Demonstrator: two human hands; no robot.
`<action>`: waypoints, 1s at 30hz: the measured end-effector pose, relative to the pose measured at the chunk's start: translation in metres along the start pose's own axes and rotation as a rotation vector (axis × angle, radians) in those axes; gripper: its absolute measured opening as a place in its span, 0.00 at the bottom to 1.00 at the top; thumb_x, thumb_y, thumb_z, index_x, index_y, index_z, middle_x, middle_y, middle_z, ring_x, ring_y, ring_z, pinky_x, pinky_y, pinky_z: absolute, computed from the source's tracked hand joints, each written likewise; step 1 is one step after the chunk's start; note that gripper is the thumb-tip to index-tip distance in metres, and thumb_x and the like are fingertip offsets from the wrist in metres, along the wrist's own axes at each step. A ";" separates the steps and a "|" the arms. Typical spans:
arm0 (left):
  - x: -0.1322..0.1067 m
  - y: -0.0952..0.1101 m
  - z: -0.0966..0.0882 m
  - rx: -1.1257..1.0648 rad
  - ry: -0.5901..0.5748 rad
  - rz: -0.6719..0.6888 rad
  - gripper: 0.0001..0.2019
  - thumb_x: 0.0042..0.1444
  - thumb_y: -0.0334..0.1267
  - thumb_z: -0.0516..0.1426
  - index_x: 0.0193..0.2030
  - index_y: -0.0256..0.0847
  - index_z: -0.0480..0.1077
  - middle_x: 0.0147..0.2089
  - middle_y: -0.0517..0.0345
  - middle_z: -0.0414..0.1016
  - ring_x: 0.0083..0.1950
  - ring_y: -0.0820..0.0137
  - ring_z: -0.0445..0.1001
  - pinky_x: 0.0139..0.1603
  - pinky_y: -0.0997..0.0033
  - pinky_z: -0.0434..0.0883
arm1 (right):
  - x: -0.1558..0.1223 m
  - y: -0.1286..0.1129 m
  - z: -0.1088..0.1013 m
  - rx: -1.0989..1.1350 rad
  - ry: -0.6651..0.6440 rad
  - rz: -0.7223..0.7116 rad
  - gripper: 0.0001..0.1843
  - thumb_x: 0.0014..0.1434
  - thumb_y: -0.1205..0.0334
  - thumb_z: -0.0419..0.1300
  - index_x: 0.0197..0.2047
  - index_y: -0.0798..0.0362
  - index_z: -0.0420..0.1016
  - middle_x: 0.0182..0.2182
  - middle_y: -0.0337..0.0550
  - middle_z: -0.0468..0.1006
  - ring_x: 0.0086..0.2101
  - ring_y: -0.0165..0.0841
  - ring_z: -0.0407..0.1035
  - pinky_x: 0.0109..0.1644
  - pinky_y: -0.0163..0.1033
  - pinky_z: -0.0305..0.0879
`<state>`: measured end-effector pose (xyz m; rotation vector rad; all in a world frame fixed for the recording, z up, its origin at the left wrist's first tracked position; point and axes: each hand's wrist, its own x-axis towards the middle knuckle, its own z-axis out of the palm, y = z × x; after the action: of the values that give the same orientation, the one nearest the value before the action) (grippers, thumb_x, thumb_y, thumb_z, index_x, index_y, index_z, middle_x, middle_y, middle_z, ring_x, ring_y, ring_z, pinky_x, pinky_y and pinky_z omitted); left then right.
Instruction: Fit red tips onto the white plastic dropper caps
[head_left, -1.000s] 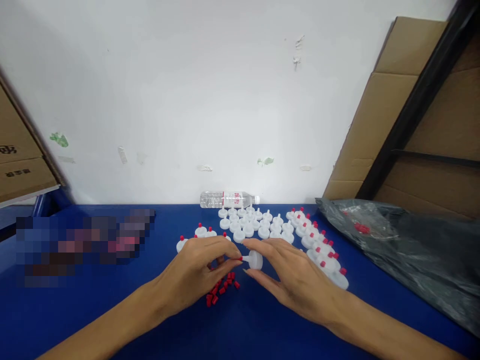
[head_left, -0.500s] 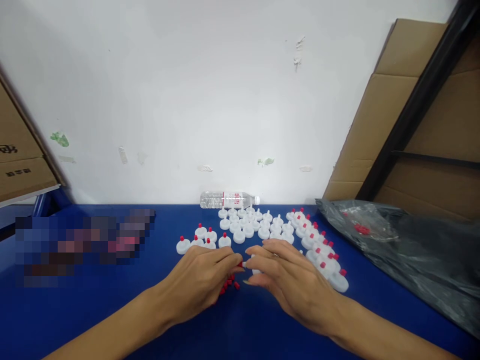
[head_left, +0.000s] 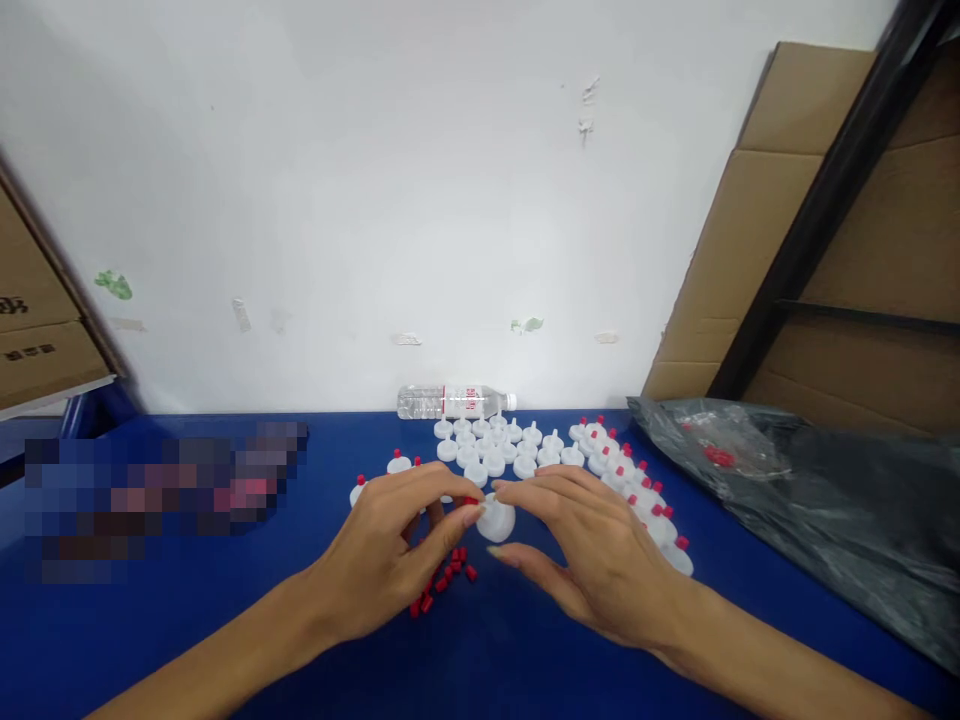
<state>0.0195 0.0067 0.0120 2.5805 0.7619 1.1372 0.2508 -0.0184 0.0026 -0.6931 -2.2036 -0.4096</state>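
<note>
My left hand (head_left: 409, 540) pinches a small red cap (head_left: 471, 501) between thumb and index finger. The cap is at the nozzle of a white round lid (head_left: 496, 520), which is tilted between my two hands. Around the lid's right side is my right hand (head_left: 592, 550), thumb and fingers apart; its index fingertip is close to the lid's top, and I cannot tell whether it touches. Loose red caps (head_left: 448, 574) lie on the blue table (head_left: 480, 660) under my left hand. Some capped white lids at the left are partly hidden behind that hand.
Several uncapped white lids (head_left: 493, 462) stand behind my hands, with rows of red-capped lids (head_left: 622, 475) to their right. A clear bottle (head_left: 457, 402) lies along the wall. Dark plastic sheeting (head_left: 810, 500) and a bag of red caps (head_left: 720, 455) are at the right.
My right thumb and fingers have spread apart, leaving more of the white lid in view. The lid has tilted, and my left hand has shifted slightly up with the red cap.
</note>
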 end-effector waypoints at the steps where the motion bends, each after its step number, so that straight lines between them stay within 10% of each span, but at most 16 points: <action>1: 0.001 -0.002 -0.002 0.084 -0.035 0.015 0.05 0.69 0.34 0.54 0.46 0.41 0.72 0.35 0.61 0.75 0.29 0.75 0.68 0.30 0.73 0.63 | 0.001 0.001 -0.001 -0.028 -0.019 0.003 0.10 0.72 0.59 0.54 0.51 0.54 0.71 0.38 0.42 0.83 0.35 0.32 0.76 0.53 0.43 0.68; 9: 0.003 -0.031 -0.018 0.499 -0.372 -0.076 0.07 0.67 0.35 0.53 0.38 0.40 0.71 0.38 0.56 0.74 0.44 0.63 0.67 0.32 0.68 0.62 | 0.005 0.023 -0.013 -0.687 -0.375 0.279 0.17 0.69 0.61 0.52 0.33 0.55 0.78 0.23 0.49 0.77 0.35 0.45 0.74 0.58 0.58 0.59; 24: 0.001 -0.036 -0.019 0.650 -0.383 -0.008 0.11 0.67 0.36 0.55 0.55 0.44 0.70 0.50 0.51 0.70 0.48 0.60 0.67 0.34 0.65 0.68 | -0.012 0.023 0.010 -0.578 -0.498 0.187 0.10 0.63 0.61 0.63 0.29 0.53 0.78 0.25 0.44 0.79 0.37 0.43 0.73 0.63 0.58 0.55; 30: -0.002 -0.029 -0.017 0.511 -0.437 0.056 0.09 0.68 0.36 0.56 0.38 0.45 0.77 0.57 0.53 0.66 0.57 0.58 0.65 0.51 0.54 0.70 | -0.012 0.018 0.009 -0.573 -0.505 0.215 0.15 0.61 0.50 0.65 0.32 0.54 0.81 0.28 0.47 0.80 0.39 0.45 0.73 0.64 0.61 0.53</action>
<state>-0.0045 0.0297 0.0111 3.1161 0.9674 0.3781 0.2630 -0.0038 -0.0105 -1.4593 -2.4465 -0.8425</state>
